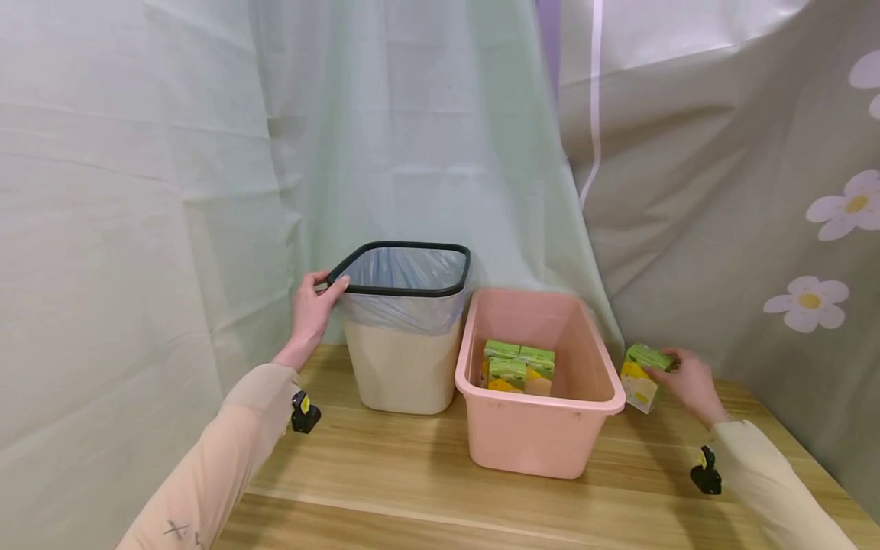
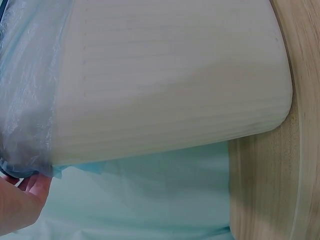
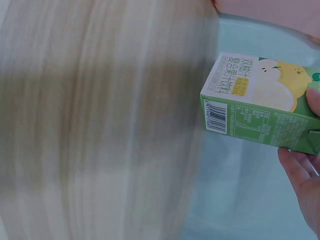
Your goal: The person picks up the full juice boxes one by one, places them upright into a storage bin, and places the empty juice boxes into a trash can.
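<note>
A cream trash bin [image 1: 402,370] stands on the table, lined with a translucent bluish bag and topped by a black rim [image 1: 412,292]. The left hand [image 1: 315,309] grips that rim at its near left corner, thumb on top; in the left wrist view the fingers [image 2: 37,185] curl under the edge. Right of the pink tub, the right hand [image 1: 690,382] holds a green juice carton [image 1: 641,378] near its top, tilted. Yellow fruit, printed text and a barcode show on this juice carton [image 3: 255,100] in the right wrist view.
The pink tub [image 1: 532,435] sits between bin and right hand, with three similar juice cartons [image 1: 507,370] grouped inside toward its left. Wood-grain table [image 1: 385,473] lies below. Pale curtains [image 1: 426,153] hang behind and to the left, and a grey flowered sheet [image 1: 687,229] at the right.
</note>
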Available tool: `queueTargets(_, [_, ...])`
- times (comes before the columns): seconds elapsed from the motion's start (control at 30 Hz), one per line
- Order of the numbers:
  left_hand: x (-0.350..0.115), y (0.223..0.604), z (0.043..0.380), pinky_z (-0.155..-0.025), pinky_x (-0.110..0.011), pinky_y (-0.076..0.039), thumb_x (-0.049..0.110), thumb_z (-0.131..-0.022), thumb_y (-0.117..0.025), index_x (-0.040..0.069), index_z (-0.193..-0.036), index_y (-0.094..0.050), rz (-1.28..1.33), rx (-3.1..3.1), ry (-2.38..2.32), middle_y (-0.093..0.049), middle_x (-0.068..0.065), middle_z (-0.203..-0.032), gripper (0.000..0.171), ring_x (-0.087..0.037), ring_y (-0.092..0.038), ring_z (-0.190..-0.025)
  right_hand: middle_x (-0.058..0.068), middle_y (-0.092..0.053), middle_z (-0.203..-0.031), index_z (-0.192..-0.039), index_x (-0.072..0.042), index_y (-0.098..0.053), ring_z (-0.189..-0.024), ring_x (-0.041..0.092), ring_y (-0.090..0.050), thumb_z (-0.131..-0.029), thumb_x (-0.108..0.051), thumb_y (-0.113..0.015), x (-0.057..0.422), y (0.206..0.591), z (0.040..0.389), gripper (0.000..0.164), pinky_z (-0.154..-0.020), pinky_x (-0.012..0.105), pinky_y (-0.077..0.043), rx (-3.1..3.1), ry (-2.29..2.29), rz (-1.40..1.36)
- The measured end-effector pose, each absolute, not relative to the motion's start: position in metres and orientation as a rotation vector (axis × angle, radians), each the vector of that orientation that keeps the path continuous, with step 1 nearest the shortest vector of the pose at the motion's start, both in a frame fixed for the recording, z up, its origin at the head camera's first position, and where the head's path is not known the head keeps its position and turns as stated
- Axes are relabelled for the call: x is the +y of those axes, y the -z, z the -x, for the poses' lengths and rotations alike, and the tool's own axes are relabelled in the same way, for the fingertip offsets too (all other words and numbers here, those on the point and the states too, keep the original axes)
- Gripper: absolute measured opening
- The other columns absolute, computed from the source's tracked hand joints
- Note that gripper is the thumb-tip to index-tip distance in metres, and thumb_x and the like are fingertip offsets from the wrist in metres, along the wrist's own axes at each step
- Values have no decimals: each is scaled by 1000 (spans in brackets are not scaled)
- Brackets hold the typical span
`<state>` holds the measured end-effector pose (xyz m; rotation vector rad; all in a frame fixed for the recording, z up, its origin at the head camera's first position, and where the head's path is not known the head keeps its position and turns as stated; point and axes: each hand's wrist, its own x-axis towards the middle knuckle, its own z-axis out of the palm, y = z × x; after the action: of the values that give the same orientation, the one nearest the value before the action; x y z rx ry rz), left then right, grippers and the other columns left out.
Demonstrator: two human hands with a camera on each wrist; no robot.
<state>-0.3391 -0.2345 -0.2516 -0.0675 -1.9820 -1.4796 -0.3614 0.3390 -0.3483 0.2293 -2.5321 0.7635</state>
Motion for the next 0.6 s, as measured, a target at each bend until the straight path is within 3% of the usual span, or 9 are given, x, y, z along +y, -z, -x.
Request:
queueTargets(0.2, [-234,251,339,-83,-32,-39,28,-87,-60,-7,-126,-41,57,-2001,1487,-45,-19,-124,55,-28,-49,-103,31,-51,-97,-111,17,-47,-85,42,-52,-84,-22,-66,343,313,347,52,-62,44,-45,-2471,-775,-296])
queueTargets(0.33, [-235,252,339,-82,-31,-39,28,-88,-59,-7,-126,-41,60,-2000,1497,-45,-20,-125,56,-29,-49,-103,28,-51,-98,-113,15,-48,-85,42,-53,-84,-22,-67,340,277,338,51,-58,24,-46,-2378,-776,-366])
queueTargets(0.47, [-235,251,339,-80,-29,-40,29,-88,-59,-7,-125,-41,55,-1996,1492,-45,-19,-124,55,-28,-50,-101,23,-51,-98,-112,11,-51,-85,34,-52,-80,-17,-70,327,242,335,47,-58,4,-36,-2274,-761,-420])
queueTargets(0.6, [-236,251,340,-80,-28,-39,29,-87,-60,-7,-125,-42,51,-1999,1489,-46,-19,-124,55,-28,-50,-101,20,-51,-100,-112,10,-53,-85,26,-48,-79,-15,-72,308,215,332,46,-62,1,-35,-2226,-773,-465])
